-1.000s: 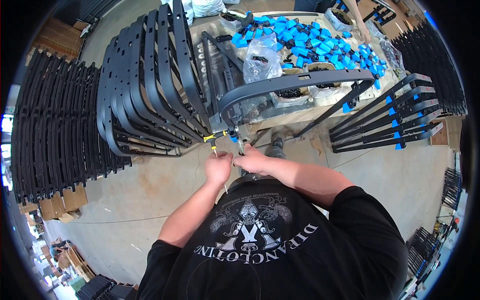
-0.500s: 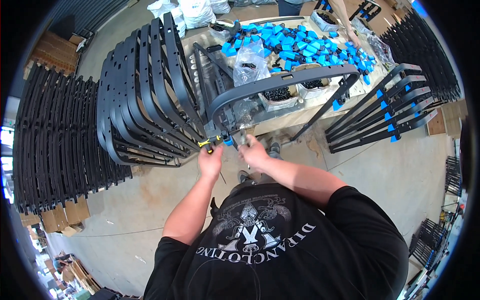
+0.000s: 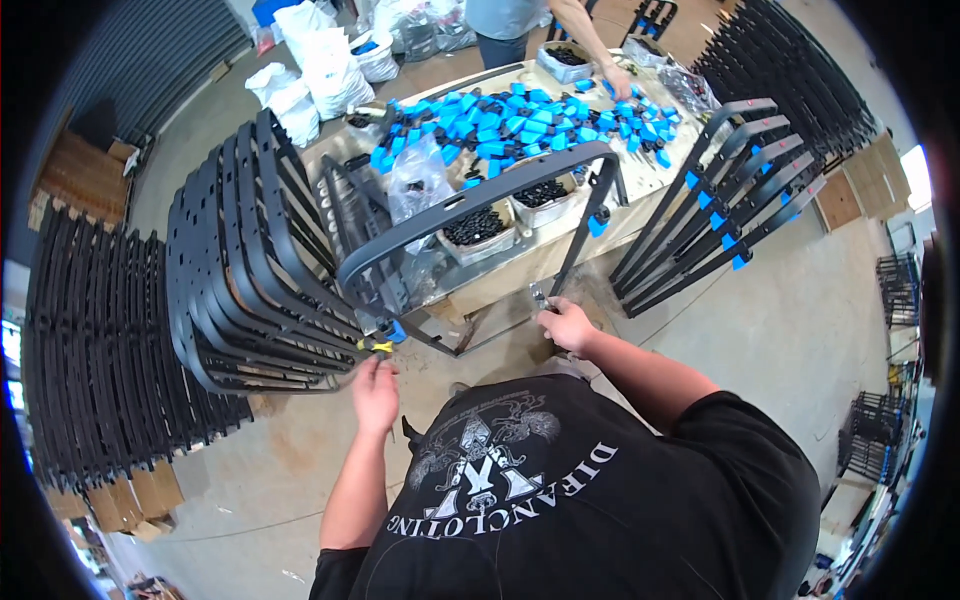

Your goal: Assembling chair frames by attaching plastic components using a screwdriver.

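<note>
The frame (image 3: 470, 205), a dark U-shaped bar with rounded corners, arches over the near edge of the table (image 3: 520, 265), its two legs dropping toward the floor (image 3: 780, 330) just in front of the person. The left leg ends at a blue cap (image 3: 397, 331) beside a small yellow-handled tool (image 3: 375, 346). The left hand (image 3: 376, 392) sits just below that tool with the fingers curled toward it; whether they actually pinch it cannot be told. The right hand (image 3: 567, 325) is closed around a small metal tool (image 3: 541, 296) at the foot of the right leg, which also carries a blue cap (image 3: 598, 224) higher up.

To the left, a stack (image 3: 240, 270) of similar dark frames leans close against the left leg, leaving only a narrow gap there. To the right, a rack (image 3: 720, 215) of more frames with blue caps stands apart from the right leg, with bare floor between them. The table holds a heap of blue parts (image 3: 510, 120), a clear bag (image 3: 420, 180) and tubs (image 3: 475, 228) of small black pieces. Behind it another person (image 3: 510, 18) reaches a hand (image 3: 622, 85) down to the far edge. White sacks (image 3: 315, 55) sit at the far left corner, and long rows of dark frames (image 3: 90, 350) line the left side.
</note>
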`<state>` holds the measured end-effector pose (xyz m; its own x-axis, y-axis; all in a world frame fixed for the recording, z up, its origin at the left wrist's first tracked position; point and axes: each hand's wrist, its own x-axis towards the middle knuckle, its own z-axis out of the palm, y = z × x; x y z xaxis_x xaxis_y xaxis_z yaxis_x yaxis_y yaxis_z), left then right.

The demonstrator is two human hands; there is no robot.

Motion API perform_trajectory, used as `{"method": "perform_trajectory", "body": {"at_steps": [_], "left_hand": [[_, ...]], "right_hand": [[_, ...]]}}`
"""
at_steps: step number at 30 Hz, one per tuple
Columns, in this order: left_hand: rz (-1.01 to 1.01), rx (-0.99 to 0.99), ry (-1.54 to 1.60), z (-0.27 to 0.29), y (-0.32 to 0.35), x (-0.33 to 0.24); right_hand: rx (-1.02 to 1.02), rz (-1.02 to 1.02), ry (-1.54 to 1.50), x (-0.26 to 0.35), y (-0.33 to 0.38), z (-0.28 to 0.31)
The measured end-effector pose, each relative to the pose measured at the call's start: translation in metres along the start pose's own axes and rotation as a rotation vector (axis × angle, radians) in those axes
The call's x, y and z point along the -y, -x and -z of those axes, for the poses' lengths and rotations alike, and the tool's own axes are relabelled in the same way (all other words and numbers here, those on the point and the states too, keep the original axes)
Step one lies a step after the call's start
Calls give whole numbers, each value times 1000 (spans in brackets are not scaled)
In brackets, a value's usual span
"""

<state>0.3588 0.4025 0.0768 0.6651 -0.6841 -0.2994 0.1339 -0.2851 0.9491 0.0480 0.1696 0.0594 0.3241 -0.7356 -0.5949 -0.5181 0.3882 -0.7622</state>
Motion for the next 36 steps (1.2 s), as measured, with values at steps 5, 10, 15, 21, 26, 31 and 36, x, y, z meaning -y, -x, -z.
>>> {"method": "perform_trajectory", "body": {"at_steps": [5, 10, 15, 21, 26, 31, 36], "left_hand": [[-64, 305, -168, -161, 9, -93], [-468, 552, -665, -312, 16, -116], [-456, 382, -680, -386, 16, -120], [-44, 286, -321, -435, -31, -57], [-74, 234, -115, -452, -35, -52], [180, 282, -265, -462, -41, -72], [272, 285, -234, -480, -42, -89]], "right_hand": [[144, 218, 105, 48, 10, 41], [401, 10, -587, 59, -17, 97], [352, 134, -715, 43, -45, 174], [454, 186, -615, 45, -50, 220], [73, 474, 16, 13, -87, 248], [-122, 436, 42, 23, -102, 285], [-13, 325, -287, 27, -145, 273]]}}
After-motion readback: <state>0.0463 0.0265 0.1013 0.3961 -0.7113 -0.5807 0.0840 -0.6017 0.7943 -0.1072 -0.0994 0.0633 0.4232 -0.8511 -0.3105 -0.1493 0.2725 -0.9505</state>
